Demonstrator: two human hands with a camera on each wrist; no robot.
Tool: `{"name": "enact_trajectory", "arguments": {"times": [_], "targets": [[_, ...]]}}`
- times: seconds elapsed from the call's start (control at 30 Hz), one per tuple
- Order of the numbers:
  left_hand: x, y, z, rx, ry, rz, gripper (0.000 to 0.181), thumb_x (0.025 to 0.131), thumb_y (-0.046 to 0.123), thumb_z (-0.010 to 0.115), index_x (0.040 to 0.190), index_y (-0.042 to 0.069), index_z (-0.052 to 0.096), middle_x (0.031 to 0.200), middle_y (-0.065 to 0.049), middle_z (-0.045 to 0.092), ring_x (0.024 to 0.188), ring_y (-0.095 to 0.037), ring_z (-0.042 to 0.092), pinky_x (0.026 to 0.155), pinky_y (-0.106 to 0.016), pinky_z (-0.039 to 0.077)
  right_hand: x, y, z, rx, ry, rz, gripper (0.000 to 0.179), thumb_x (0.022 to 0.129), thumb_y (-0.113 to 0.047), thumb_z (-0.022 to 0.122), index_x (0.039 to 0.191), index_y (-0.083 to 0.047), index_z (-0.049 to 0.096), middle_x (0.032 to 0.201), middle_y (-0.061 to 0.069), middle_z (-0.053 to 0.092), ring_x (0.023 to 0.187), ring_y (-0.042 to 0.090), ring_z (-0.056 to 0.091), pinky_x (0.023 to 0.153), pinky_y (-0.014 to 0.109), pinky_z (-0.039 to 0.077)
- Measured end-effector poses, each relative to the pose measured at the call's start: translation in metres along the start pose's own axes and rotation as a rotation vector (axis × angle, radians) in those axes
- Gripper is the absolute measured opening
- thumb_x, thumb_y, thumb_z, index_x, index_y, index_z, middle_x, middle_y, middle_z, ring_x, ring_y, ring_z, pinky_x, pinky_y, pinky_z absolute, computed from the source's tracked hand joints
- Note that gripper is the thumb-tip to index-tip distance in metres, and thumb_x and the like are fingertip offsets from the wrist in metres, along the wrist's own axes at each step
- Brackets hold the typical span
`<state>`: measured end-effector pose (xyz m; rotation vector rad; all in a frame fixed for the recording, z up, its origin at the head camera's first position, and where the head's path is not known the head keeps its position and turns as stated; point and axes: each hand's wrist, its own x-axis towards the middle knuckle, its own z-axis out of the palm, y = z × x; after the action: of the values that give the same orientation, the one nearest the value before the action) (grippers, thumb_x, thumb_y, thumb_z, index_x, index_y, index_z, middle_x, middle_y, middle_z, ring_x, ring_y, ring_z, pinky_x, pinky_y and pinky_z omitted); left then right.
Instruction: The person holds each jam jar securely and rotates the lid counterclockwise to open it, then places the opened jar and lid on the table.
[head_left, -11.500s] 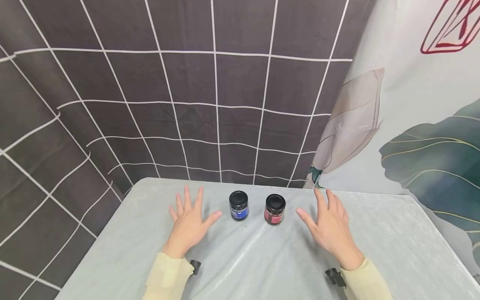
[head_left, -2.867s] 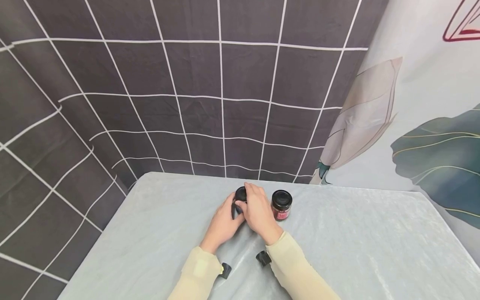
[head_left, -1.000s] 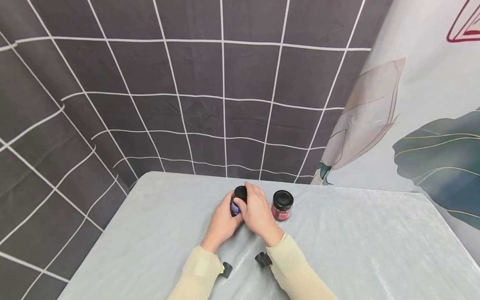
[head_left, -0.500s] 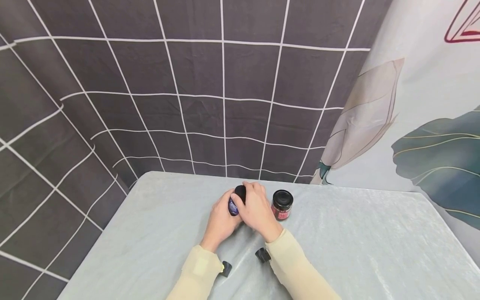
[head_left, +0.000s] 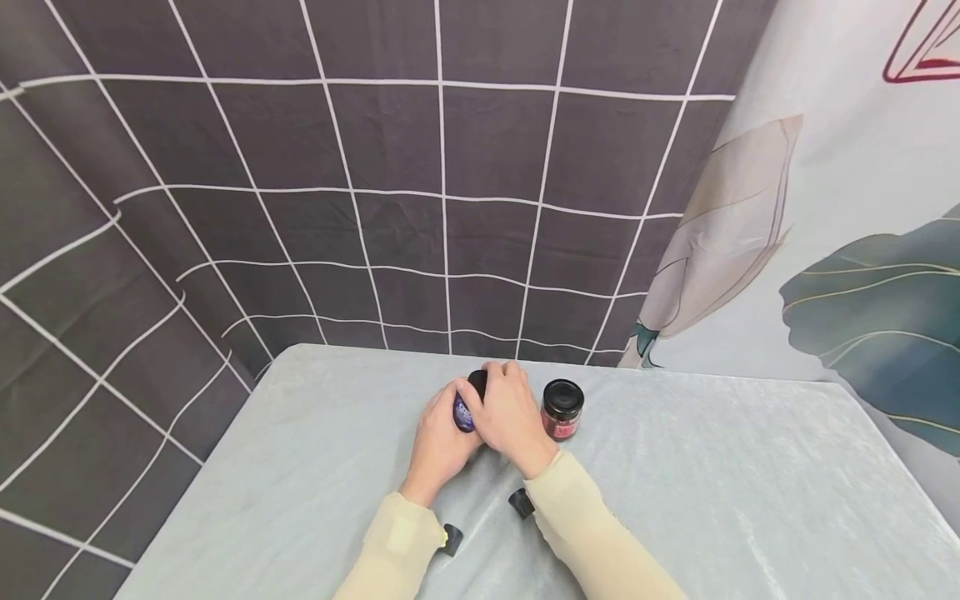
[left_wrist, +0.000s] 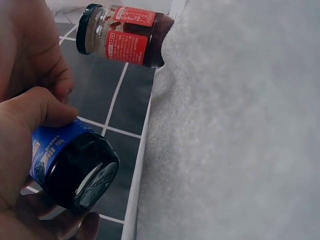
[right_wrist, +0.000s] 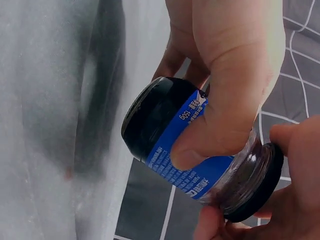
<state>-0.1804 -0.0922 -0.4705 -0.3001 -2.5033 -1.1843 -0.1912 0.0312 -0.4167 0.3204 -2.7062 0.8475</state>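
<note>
A glass jar with a blue label [head_left: 463, 414] and a black lid is held tilted between my two hands, and its dark base is lifted off the cloth in the wrist views. My left hand [head_left: 437, 446] grips the jar's body, the thumb lying across the blue label [right_wrist: 190, 175]. At the other end, my right hand [head_left: 516, 421] holds the black lid [right_wrist: 257, 187] with its fingertips. The lid sits on the jar. Just right of my hands stands a second jar, red-labelled [head_left: 562, 410] and black-lidded, upright on the table and untouched.
A table [head_left: 712, 483] with a pale grey cloth lies under everything. Behind it hangs a dark curtain [head_left: 390, 233] with white grid lines, and at right a white one [head_left: 757, 321] with leaf prints. Black straps [head_left: 452, 540] show at both wrists.
At first both hands were spread apart beside two standing jars. They then closed round the blue-labelled jar, which has since tilted further, its label turning more into view. The red-labelled jar stays put.
</note>
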Motion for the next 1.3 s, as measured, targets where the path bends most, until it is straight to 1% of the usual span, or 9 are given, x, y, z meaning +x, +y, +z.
{"name": "enact_trajectory", "arguments": {"times": [0.1,0.23,0.37,0.47,0.67,0.83,0.97,1.2,1.3], "targets": [[-0.001,0.002,0.000,0.016,0.013,0.002,0.061,0.074,0.025,0.082,0.125,0.002,0.059,0.113,-0.014,0.067,0.107,-0.032,0.063,0.095,-0.047,0.049,0.001,-0.001,-0.001,-0.013,-0.007,0.015,0.054,0.099,-0.047,0.056,0.113,0.005,0.061,0.101,0.024,0.056,0.092,0.040,0.060,0.080,0.051,0.051],[-0.001,0.003,0.000,0.021,0.021,0.007,0.063,0.074,0.026,0.083,0.127,0.000,0.059,0.114,-0.015,0.067,0.106,-0.033,0.063,0.095,-0.048,0.048,0.002,-0.003,-0.002,-0.040,-0.017,0.027,0.053,0.099,-0.047,0.057,0.107,0.005,0.060,0.098,0.024,0.055,0.084,0.042,0.064,0.075,0.051,0.053],[-0.002,0.003,0.000,0.014,0.022,-0.003,0.068,0.073,0.027,0.083,0.131,0.000,0.058,0.119,-0.017,0.066,0.111,-0.035,0.061,0.098,-0.049,0.047,0.004,-0.004,-0.003,-0.084,-0.035,0.026,0.052,0.100,-0.045,0.055,0.103,0.007,0.059,0.096,0.025,0.055,0.079,0.041,0.065,0.072,0.050,0.054],[-0.003,0.003,0.000,0.009,0.024,-0.007,0.069,0.073,0.027,0.084,0.131,0.000,0.058,0.122,-0.017,0.065,0.113,-0.035,0.061,0.100,-0.049,0.046,0.005,-0.005,-0.002,-0.117,-0.032,0.017,0.050,0.101,-0.042,0.053,0.101,0.009,0.059,0.094,0.025,0.055,0.075,0.041,0.065,0.070,0.049,0.054],[-0.004,0.004,0.000,0.012,0.042,0.029,0.074,0.071,0.028,0.086,0.134,0.001,0.058,0.123,-0.016,0.065,0.114,-0.034,0.062,0.100,-0.046,0.047,0.006,-0.005,0.001,-0.169,0.038,-0.020,0.045,0.099,-0.034,0.052,0.093,0.009,0.060,0.085,0.021,0.055,0.064,0.037,0.063,0.060,0.047,0.054],[-0.003,0.005,0.001,-0.003,0.051,0.044,0.078,0.071,0.028,0.086,0.138,0.001,0.056,0.124,-0.015,0.064,0.113,-0.033,0.063,0.099,-0.046,0.048,0.007,-0.005,0.002,-0.198,0.067,-0.030,0.044,0.099,-0.032,0.050,0.092,0.010,0.062,0.082,0.020,0.056,0.062,0.036,0.064,0.056,0.047,0.055],[-0.003,0.007,0.000,-0.017,0.048,0.035,0.078,0.071,0.027,0.086,0.138,0.003,0.056,0.123,-0.013,0.064,0.112,-0.031,0.062,0.098,-0.046,0.049,0.008,-0.006,0.001,-0.207,0.080,-0.025,0.044,0.099,-0.032,0.050,0.090,0.010,0.062,0.081,0.020,0.056,0.061,0.037,0.064,0.054,0.047,0.055],[-0.002,0.010,-0.001,-0.025,0.051,0.024,0.077,0.070,0.023,0.087,0.139,0.005,0.056,0.126,-0.012,0.063,0.115,-0.029,0.061,0.100,-0.045,0.047,0.008,-0.009,0.002,-0.249,0.138,-0.038,0.042,0.098,-0.029,0.051,0.087,0.010,0.062,0.077,0.021,0.059,0.059,0.039,0.065,0.051,0.049,0.054],[-0.002,0.010,-0.001,-0.018,0.053,0.021,0.076,0.071,0.021,0.086,0.138,0.005,0.055,0.126,-0.012,0.062,0.116,-0.029,0.060,0.100,-0.044,0.047,0.008,-0.011,0.003,-0.261,0.138,-0.039,0.042,0.098,-0.028,0.050,0.086,0.009,0.062,0.075,0.020,0.059,0.058,0.038,0.065,0.050,0.048,0.054]]}}
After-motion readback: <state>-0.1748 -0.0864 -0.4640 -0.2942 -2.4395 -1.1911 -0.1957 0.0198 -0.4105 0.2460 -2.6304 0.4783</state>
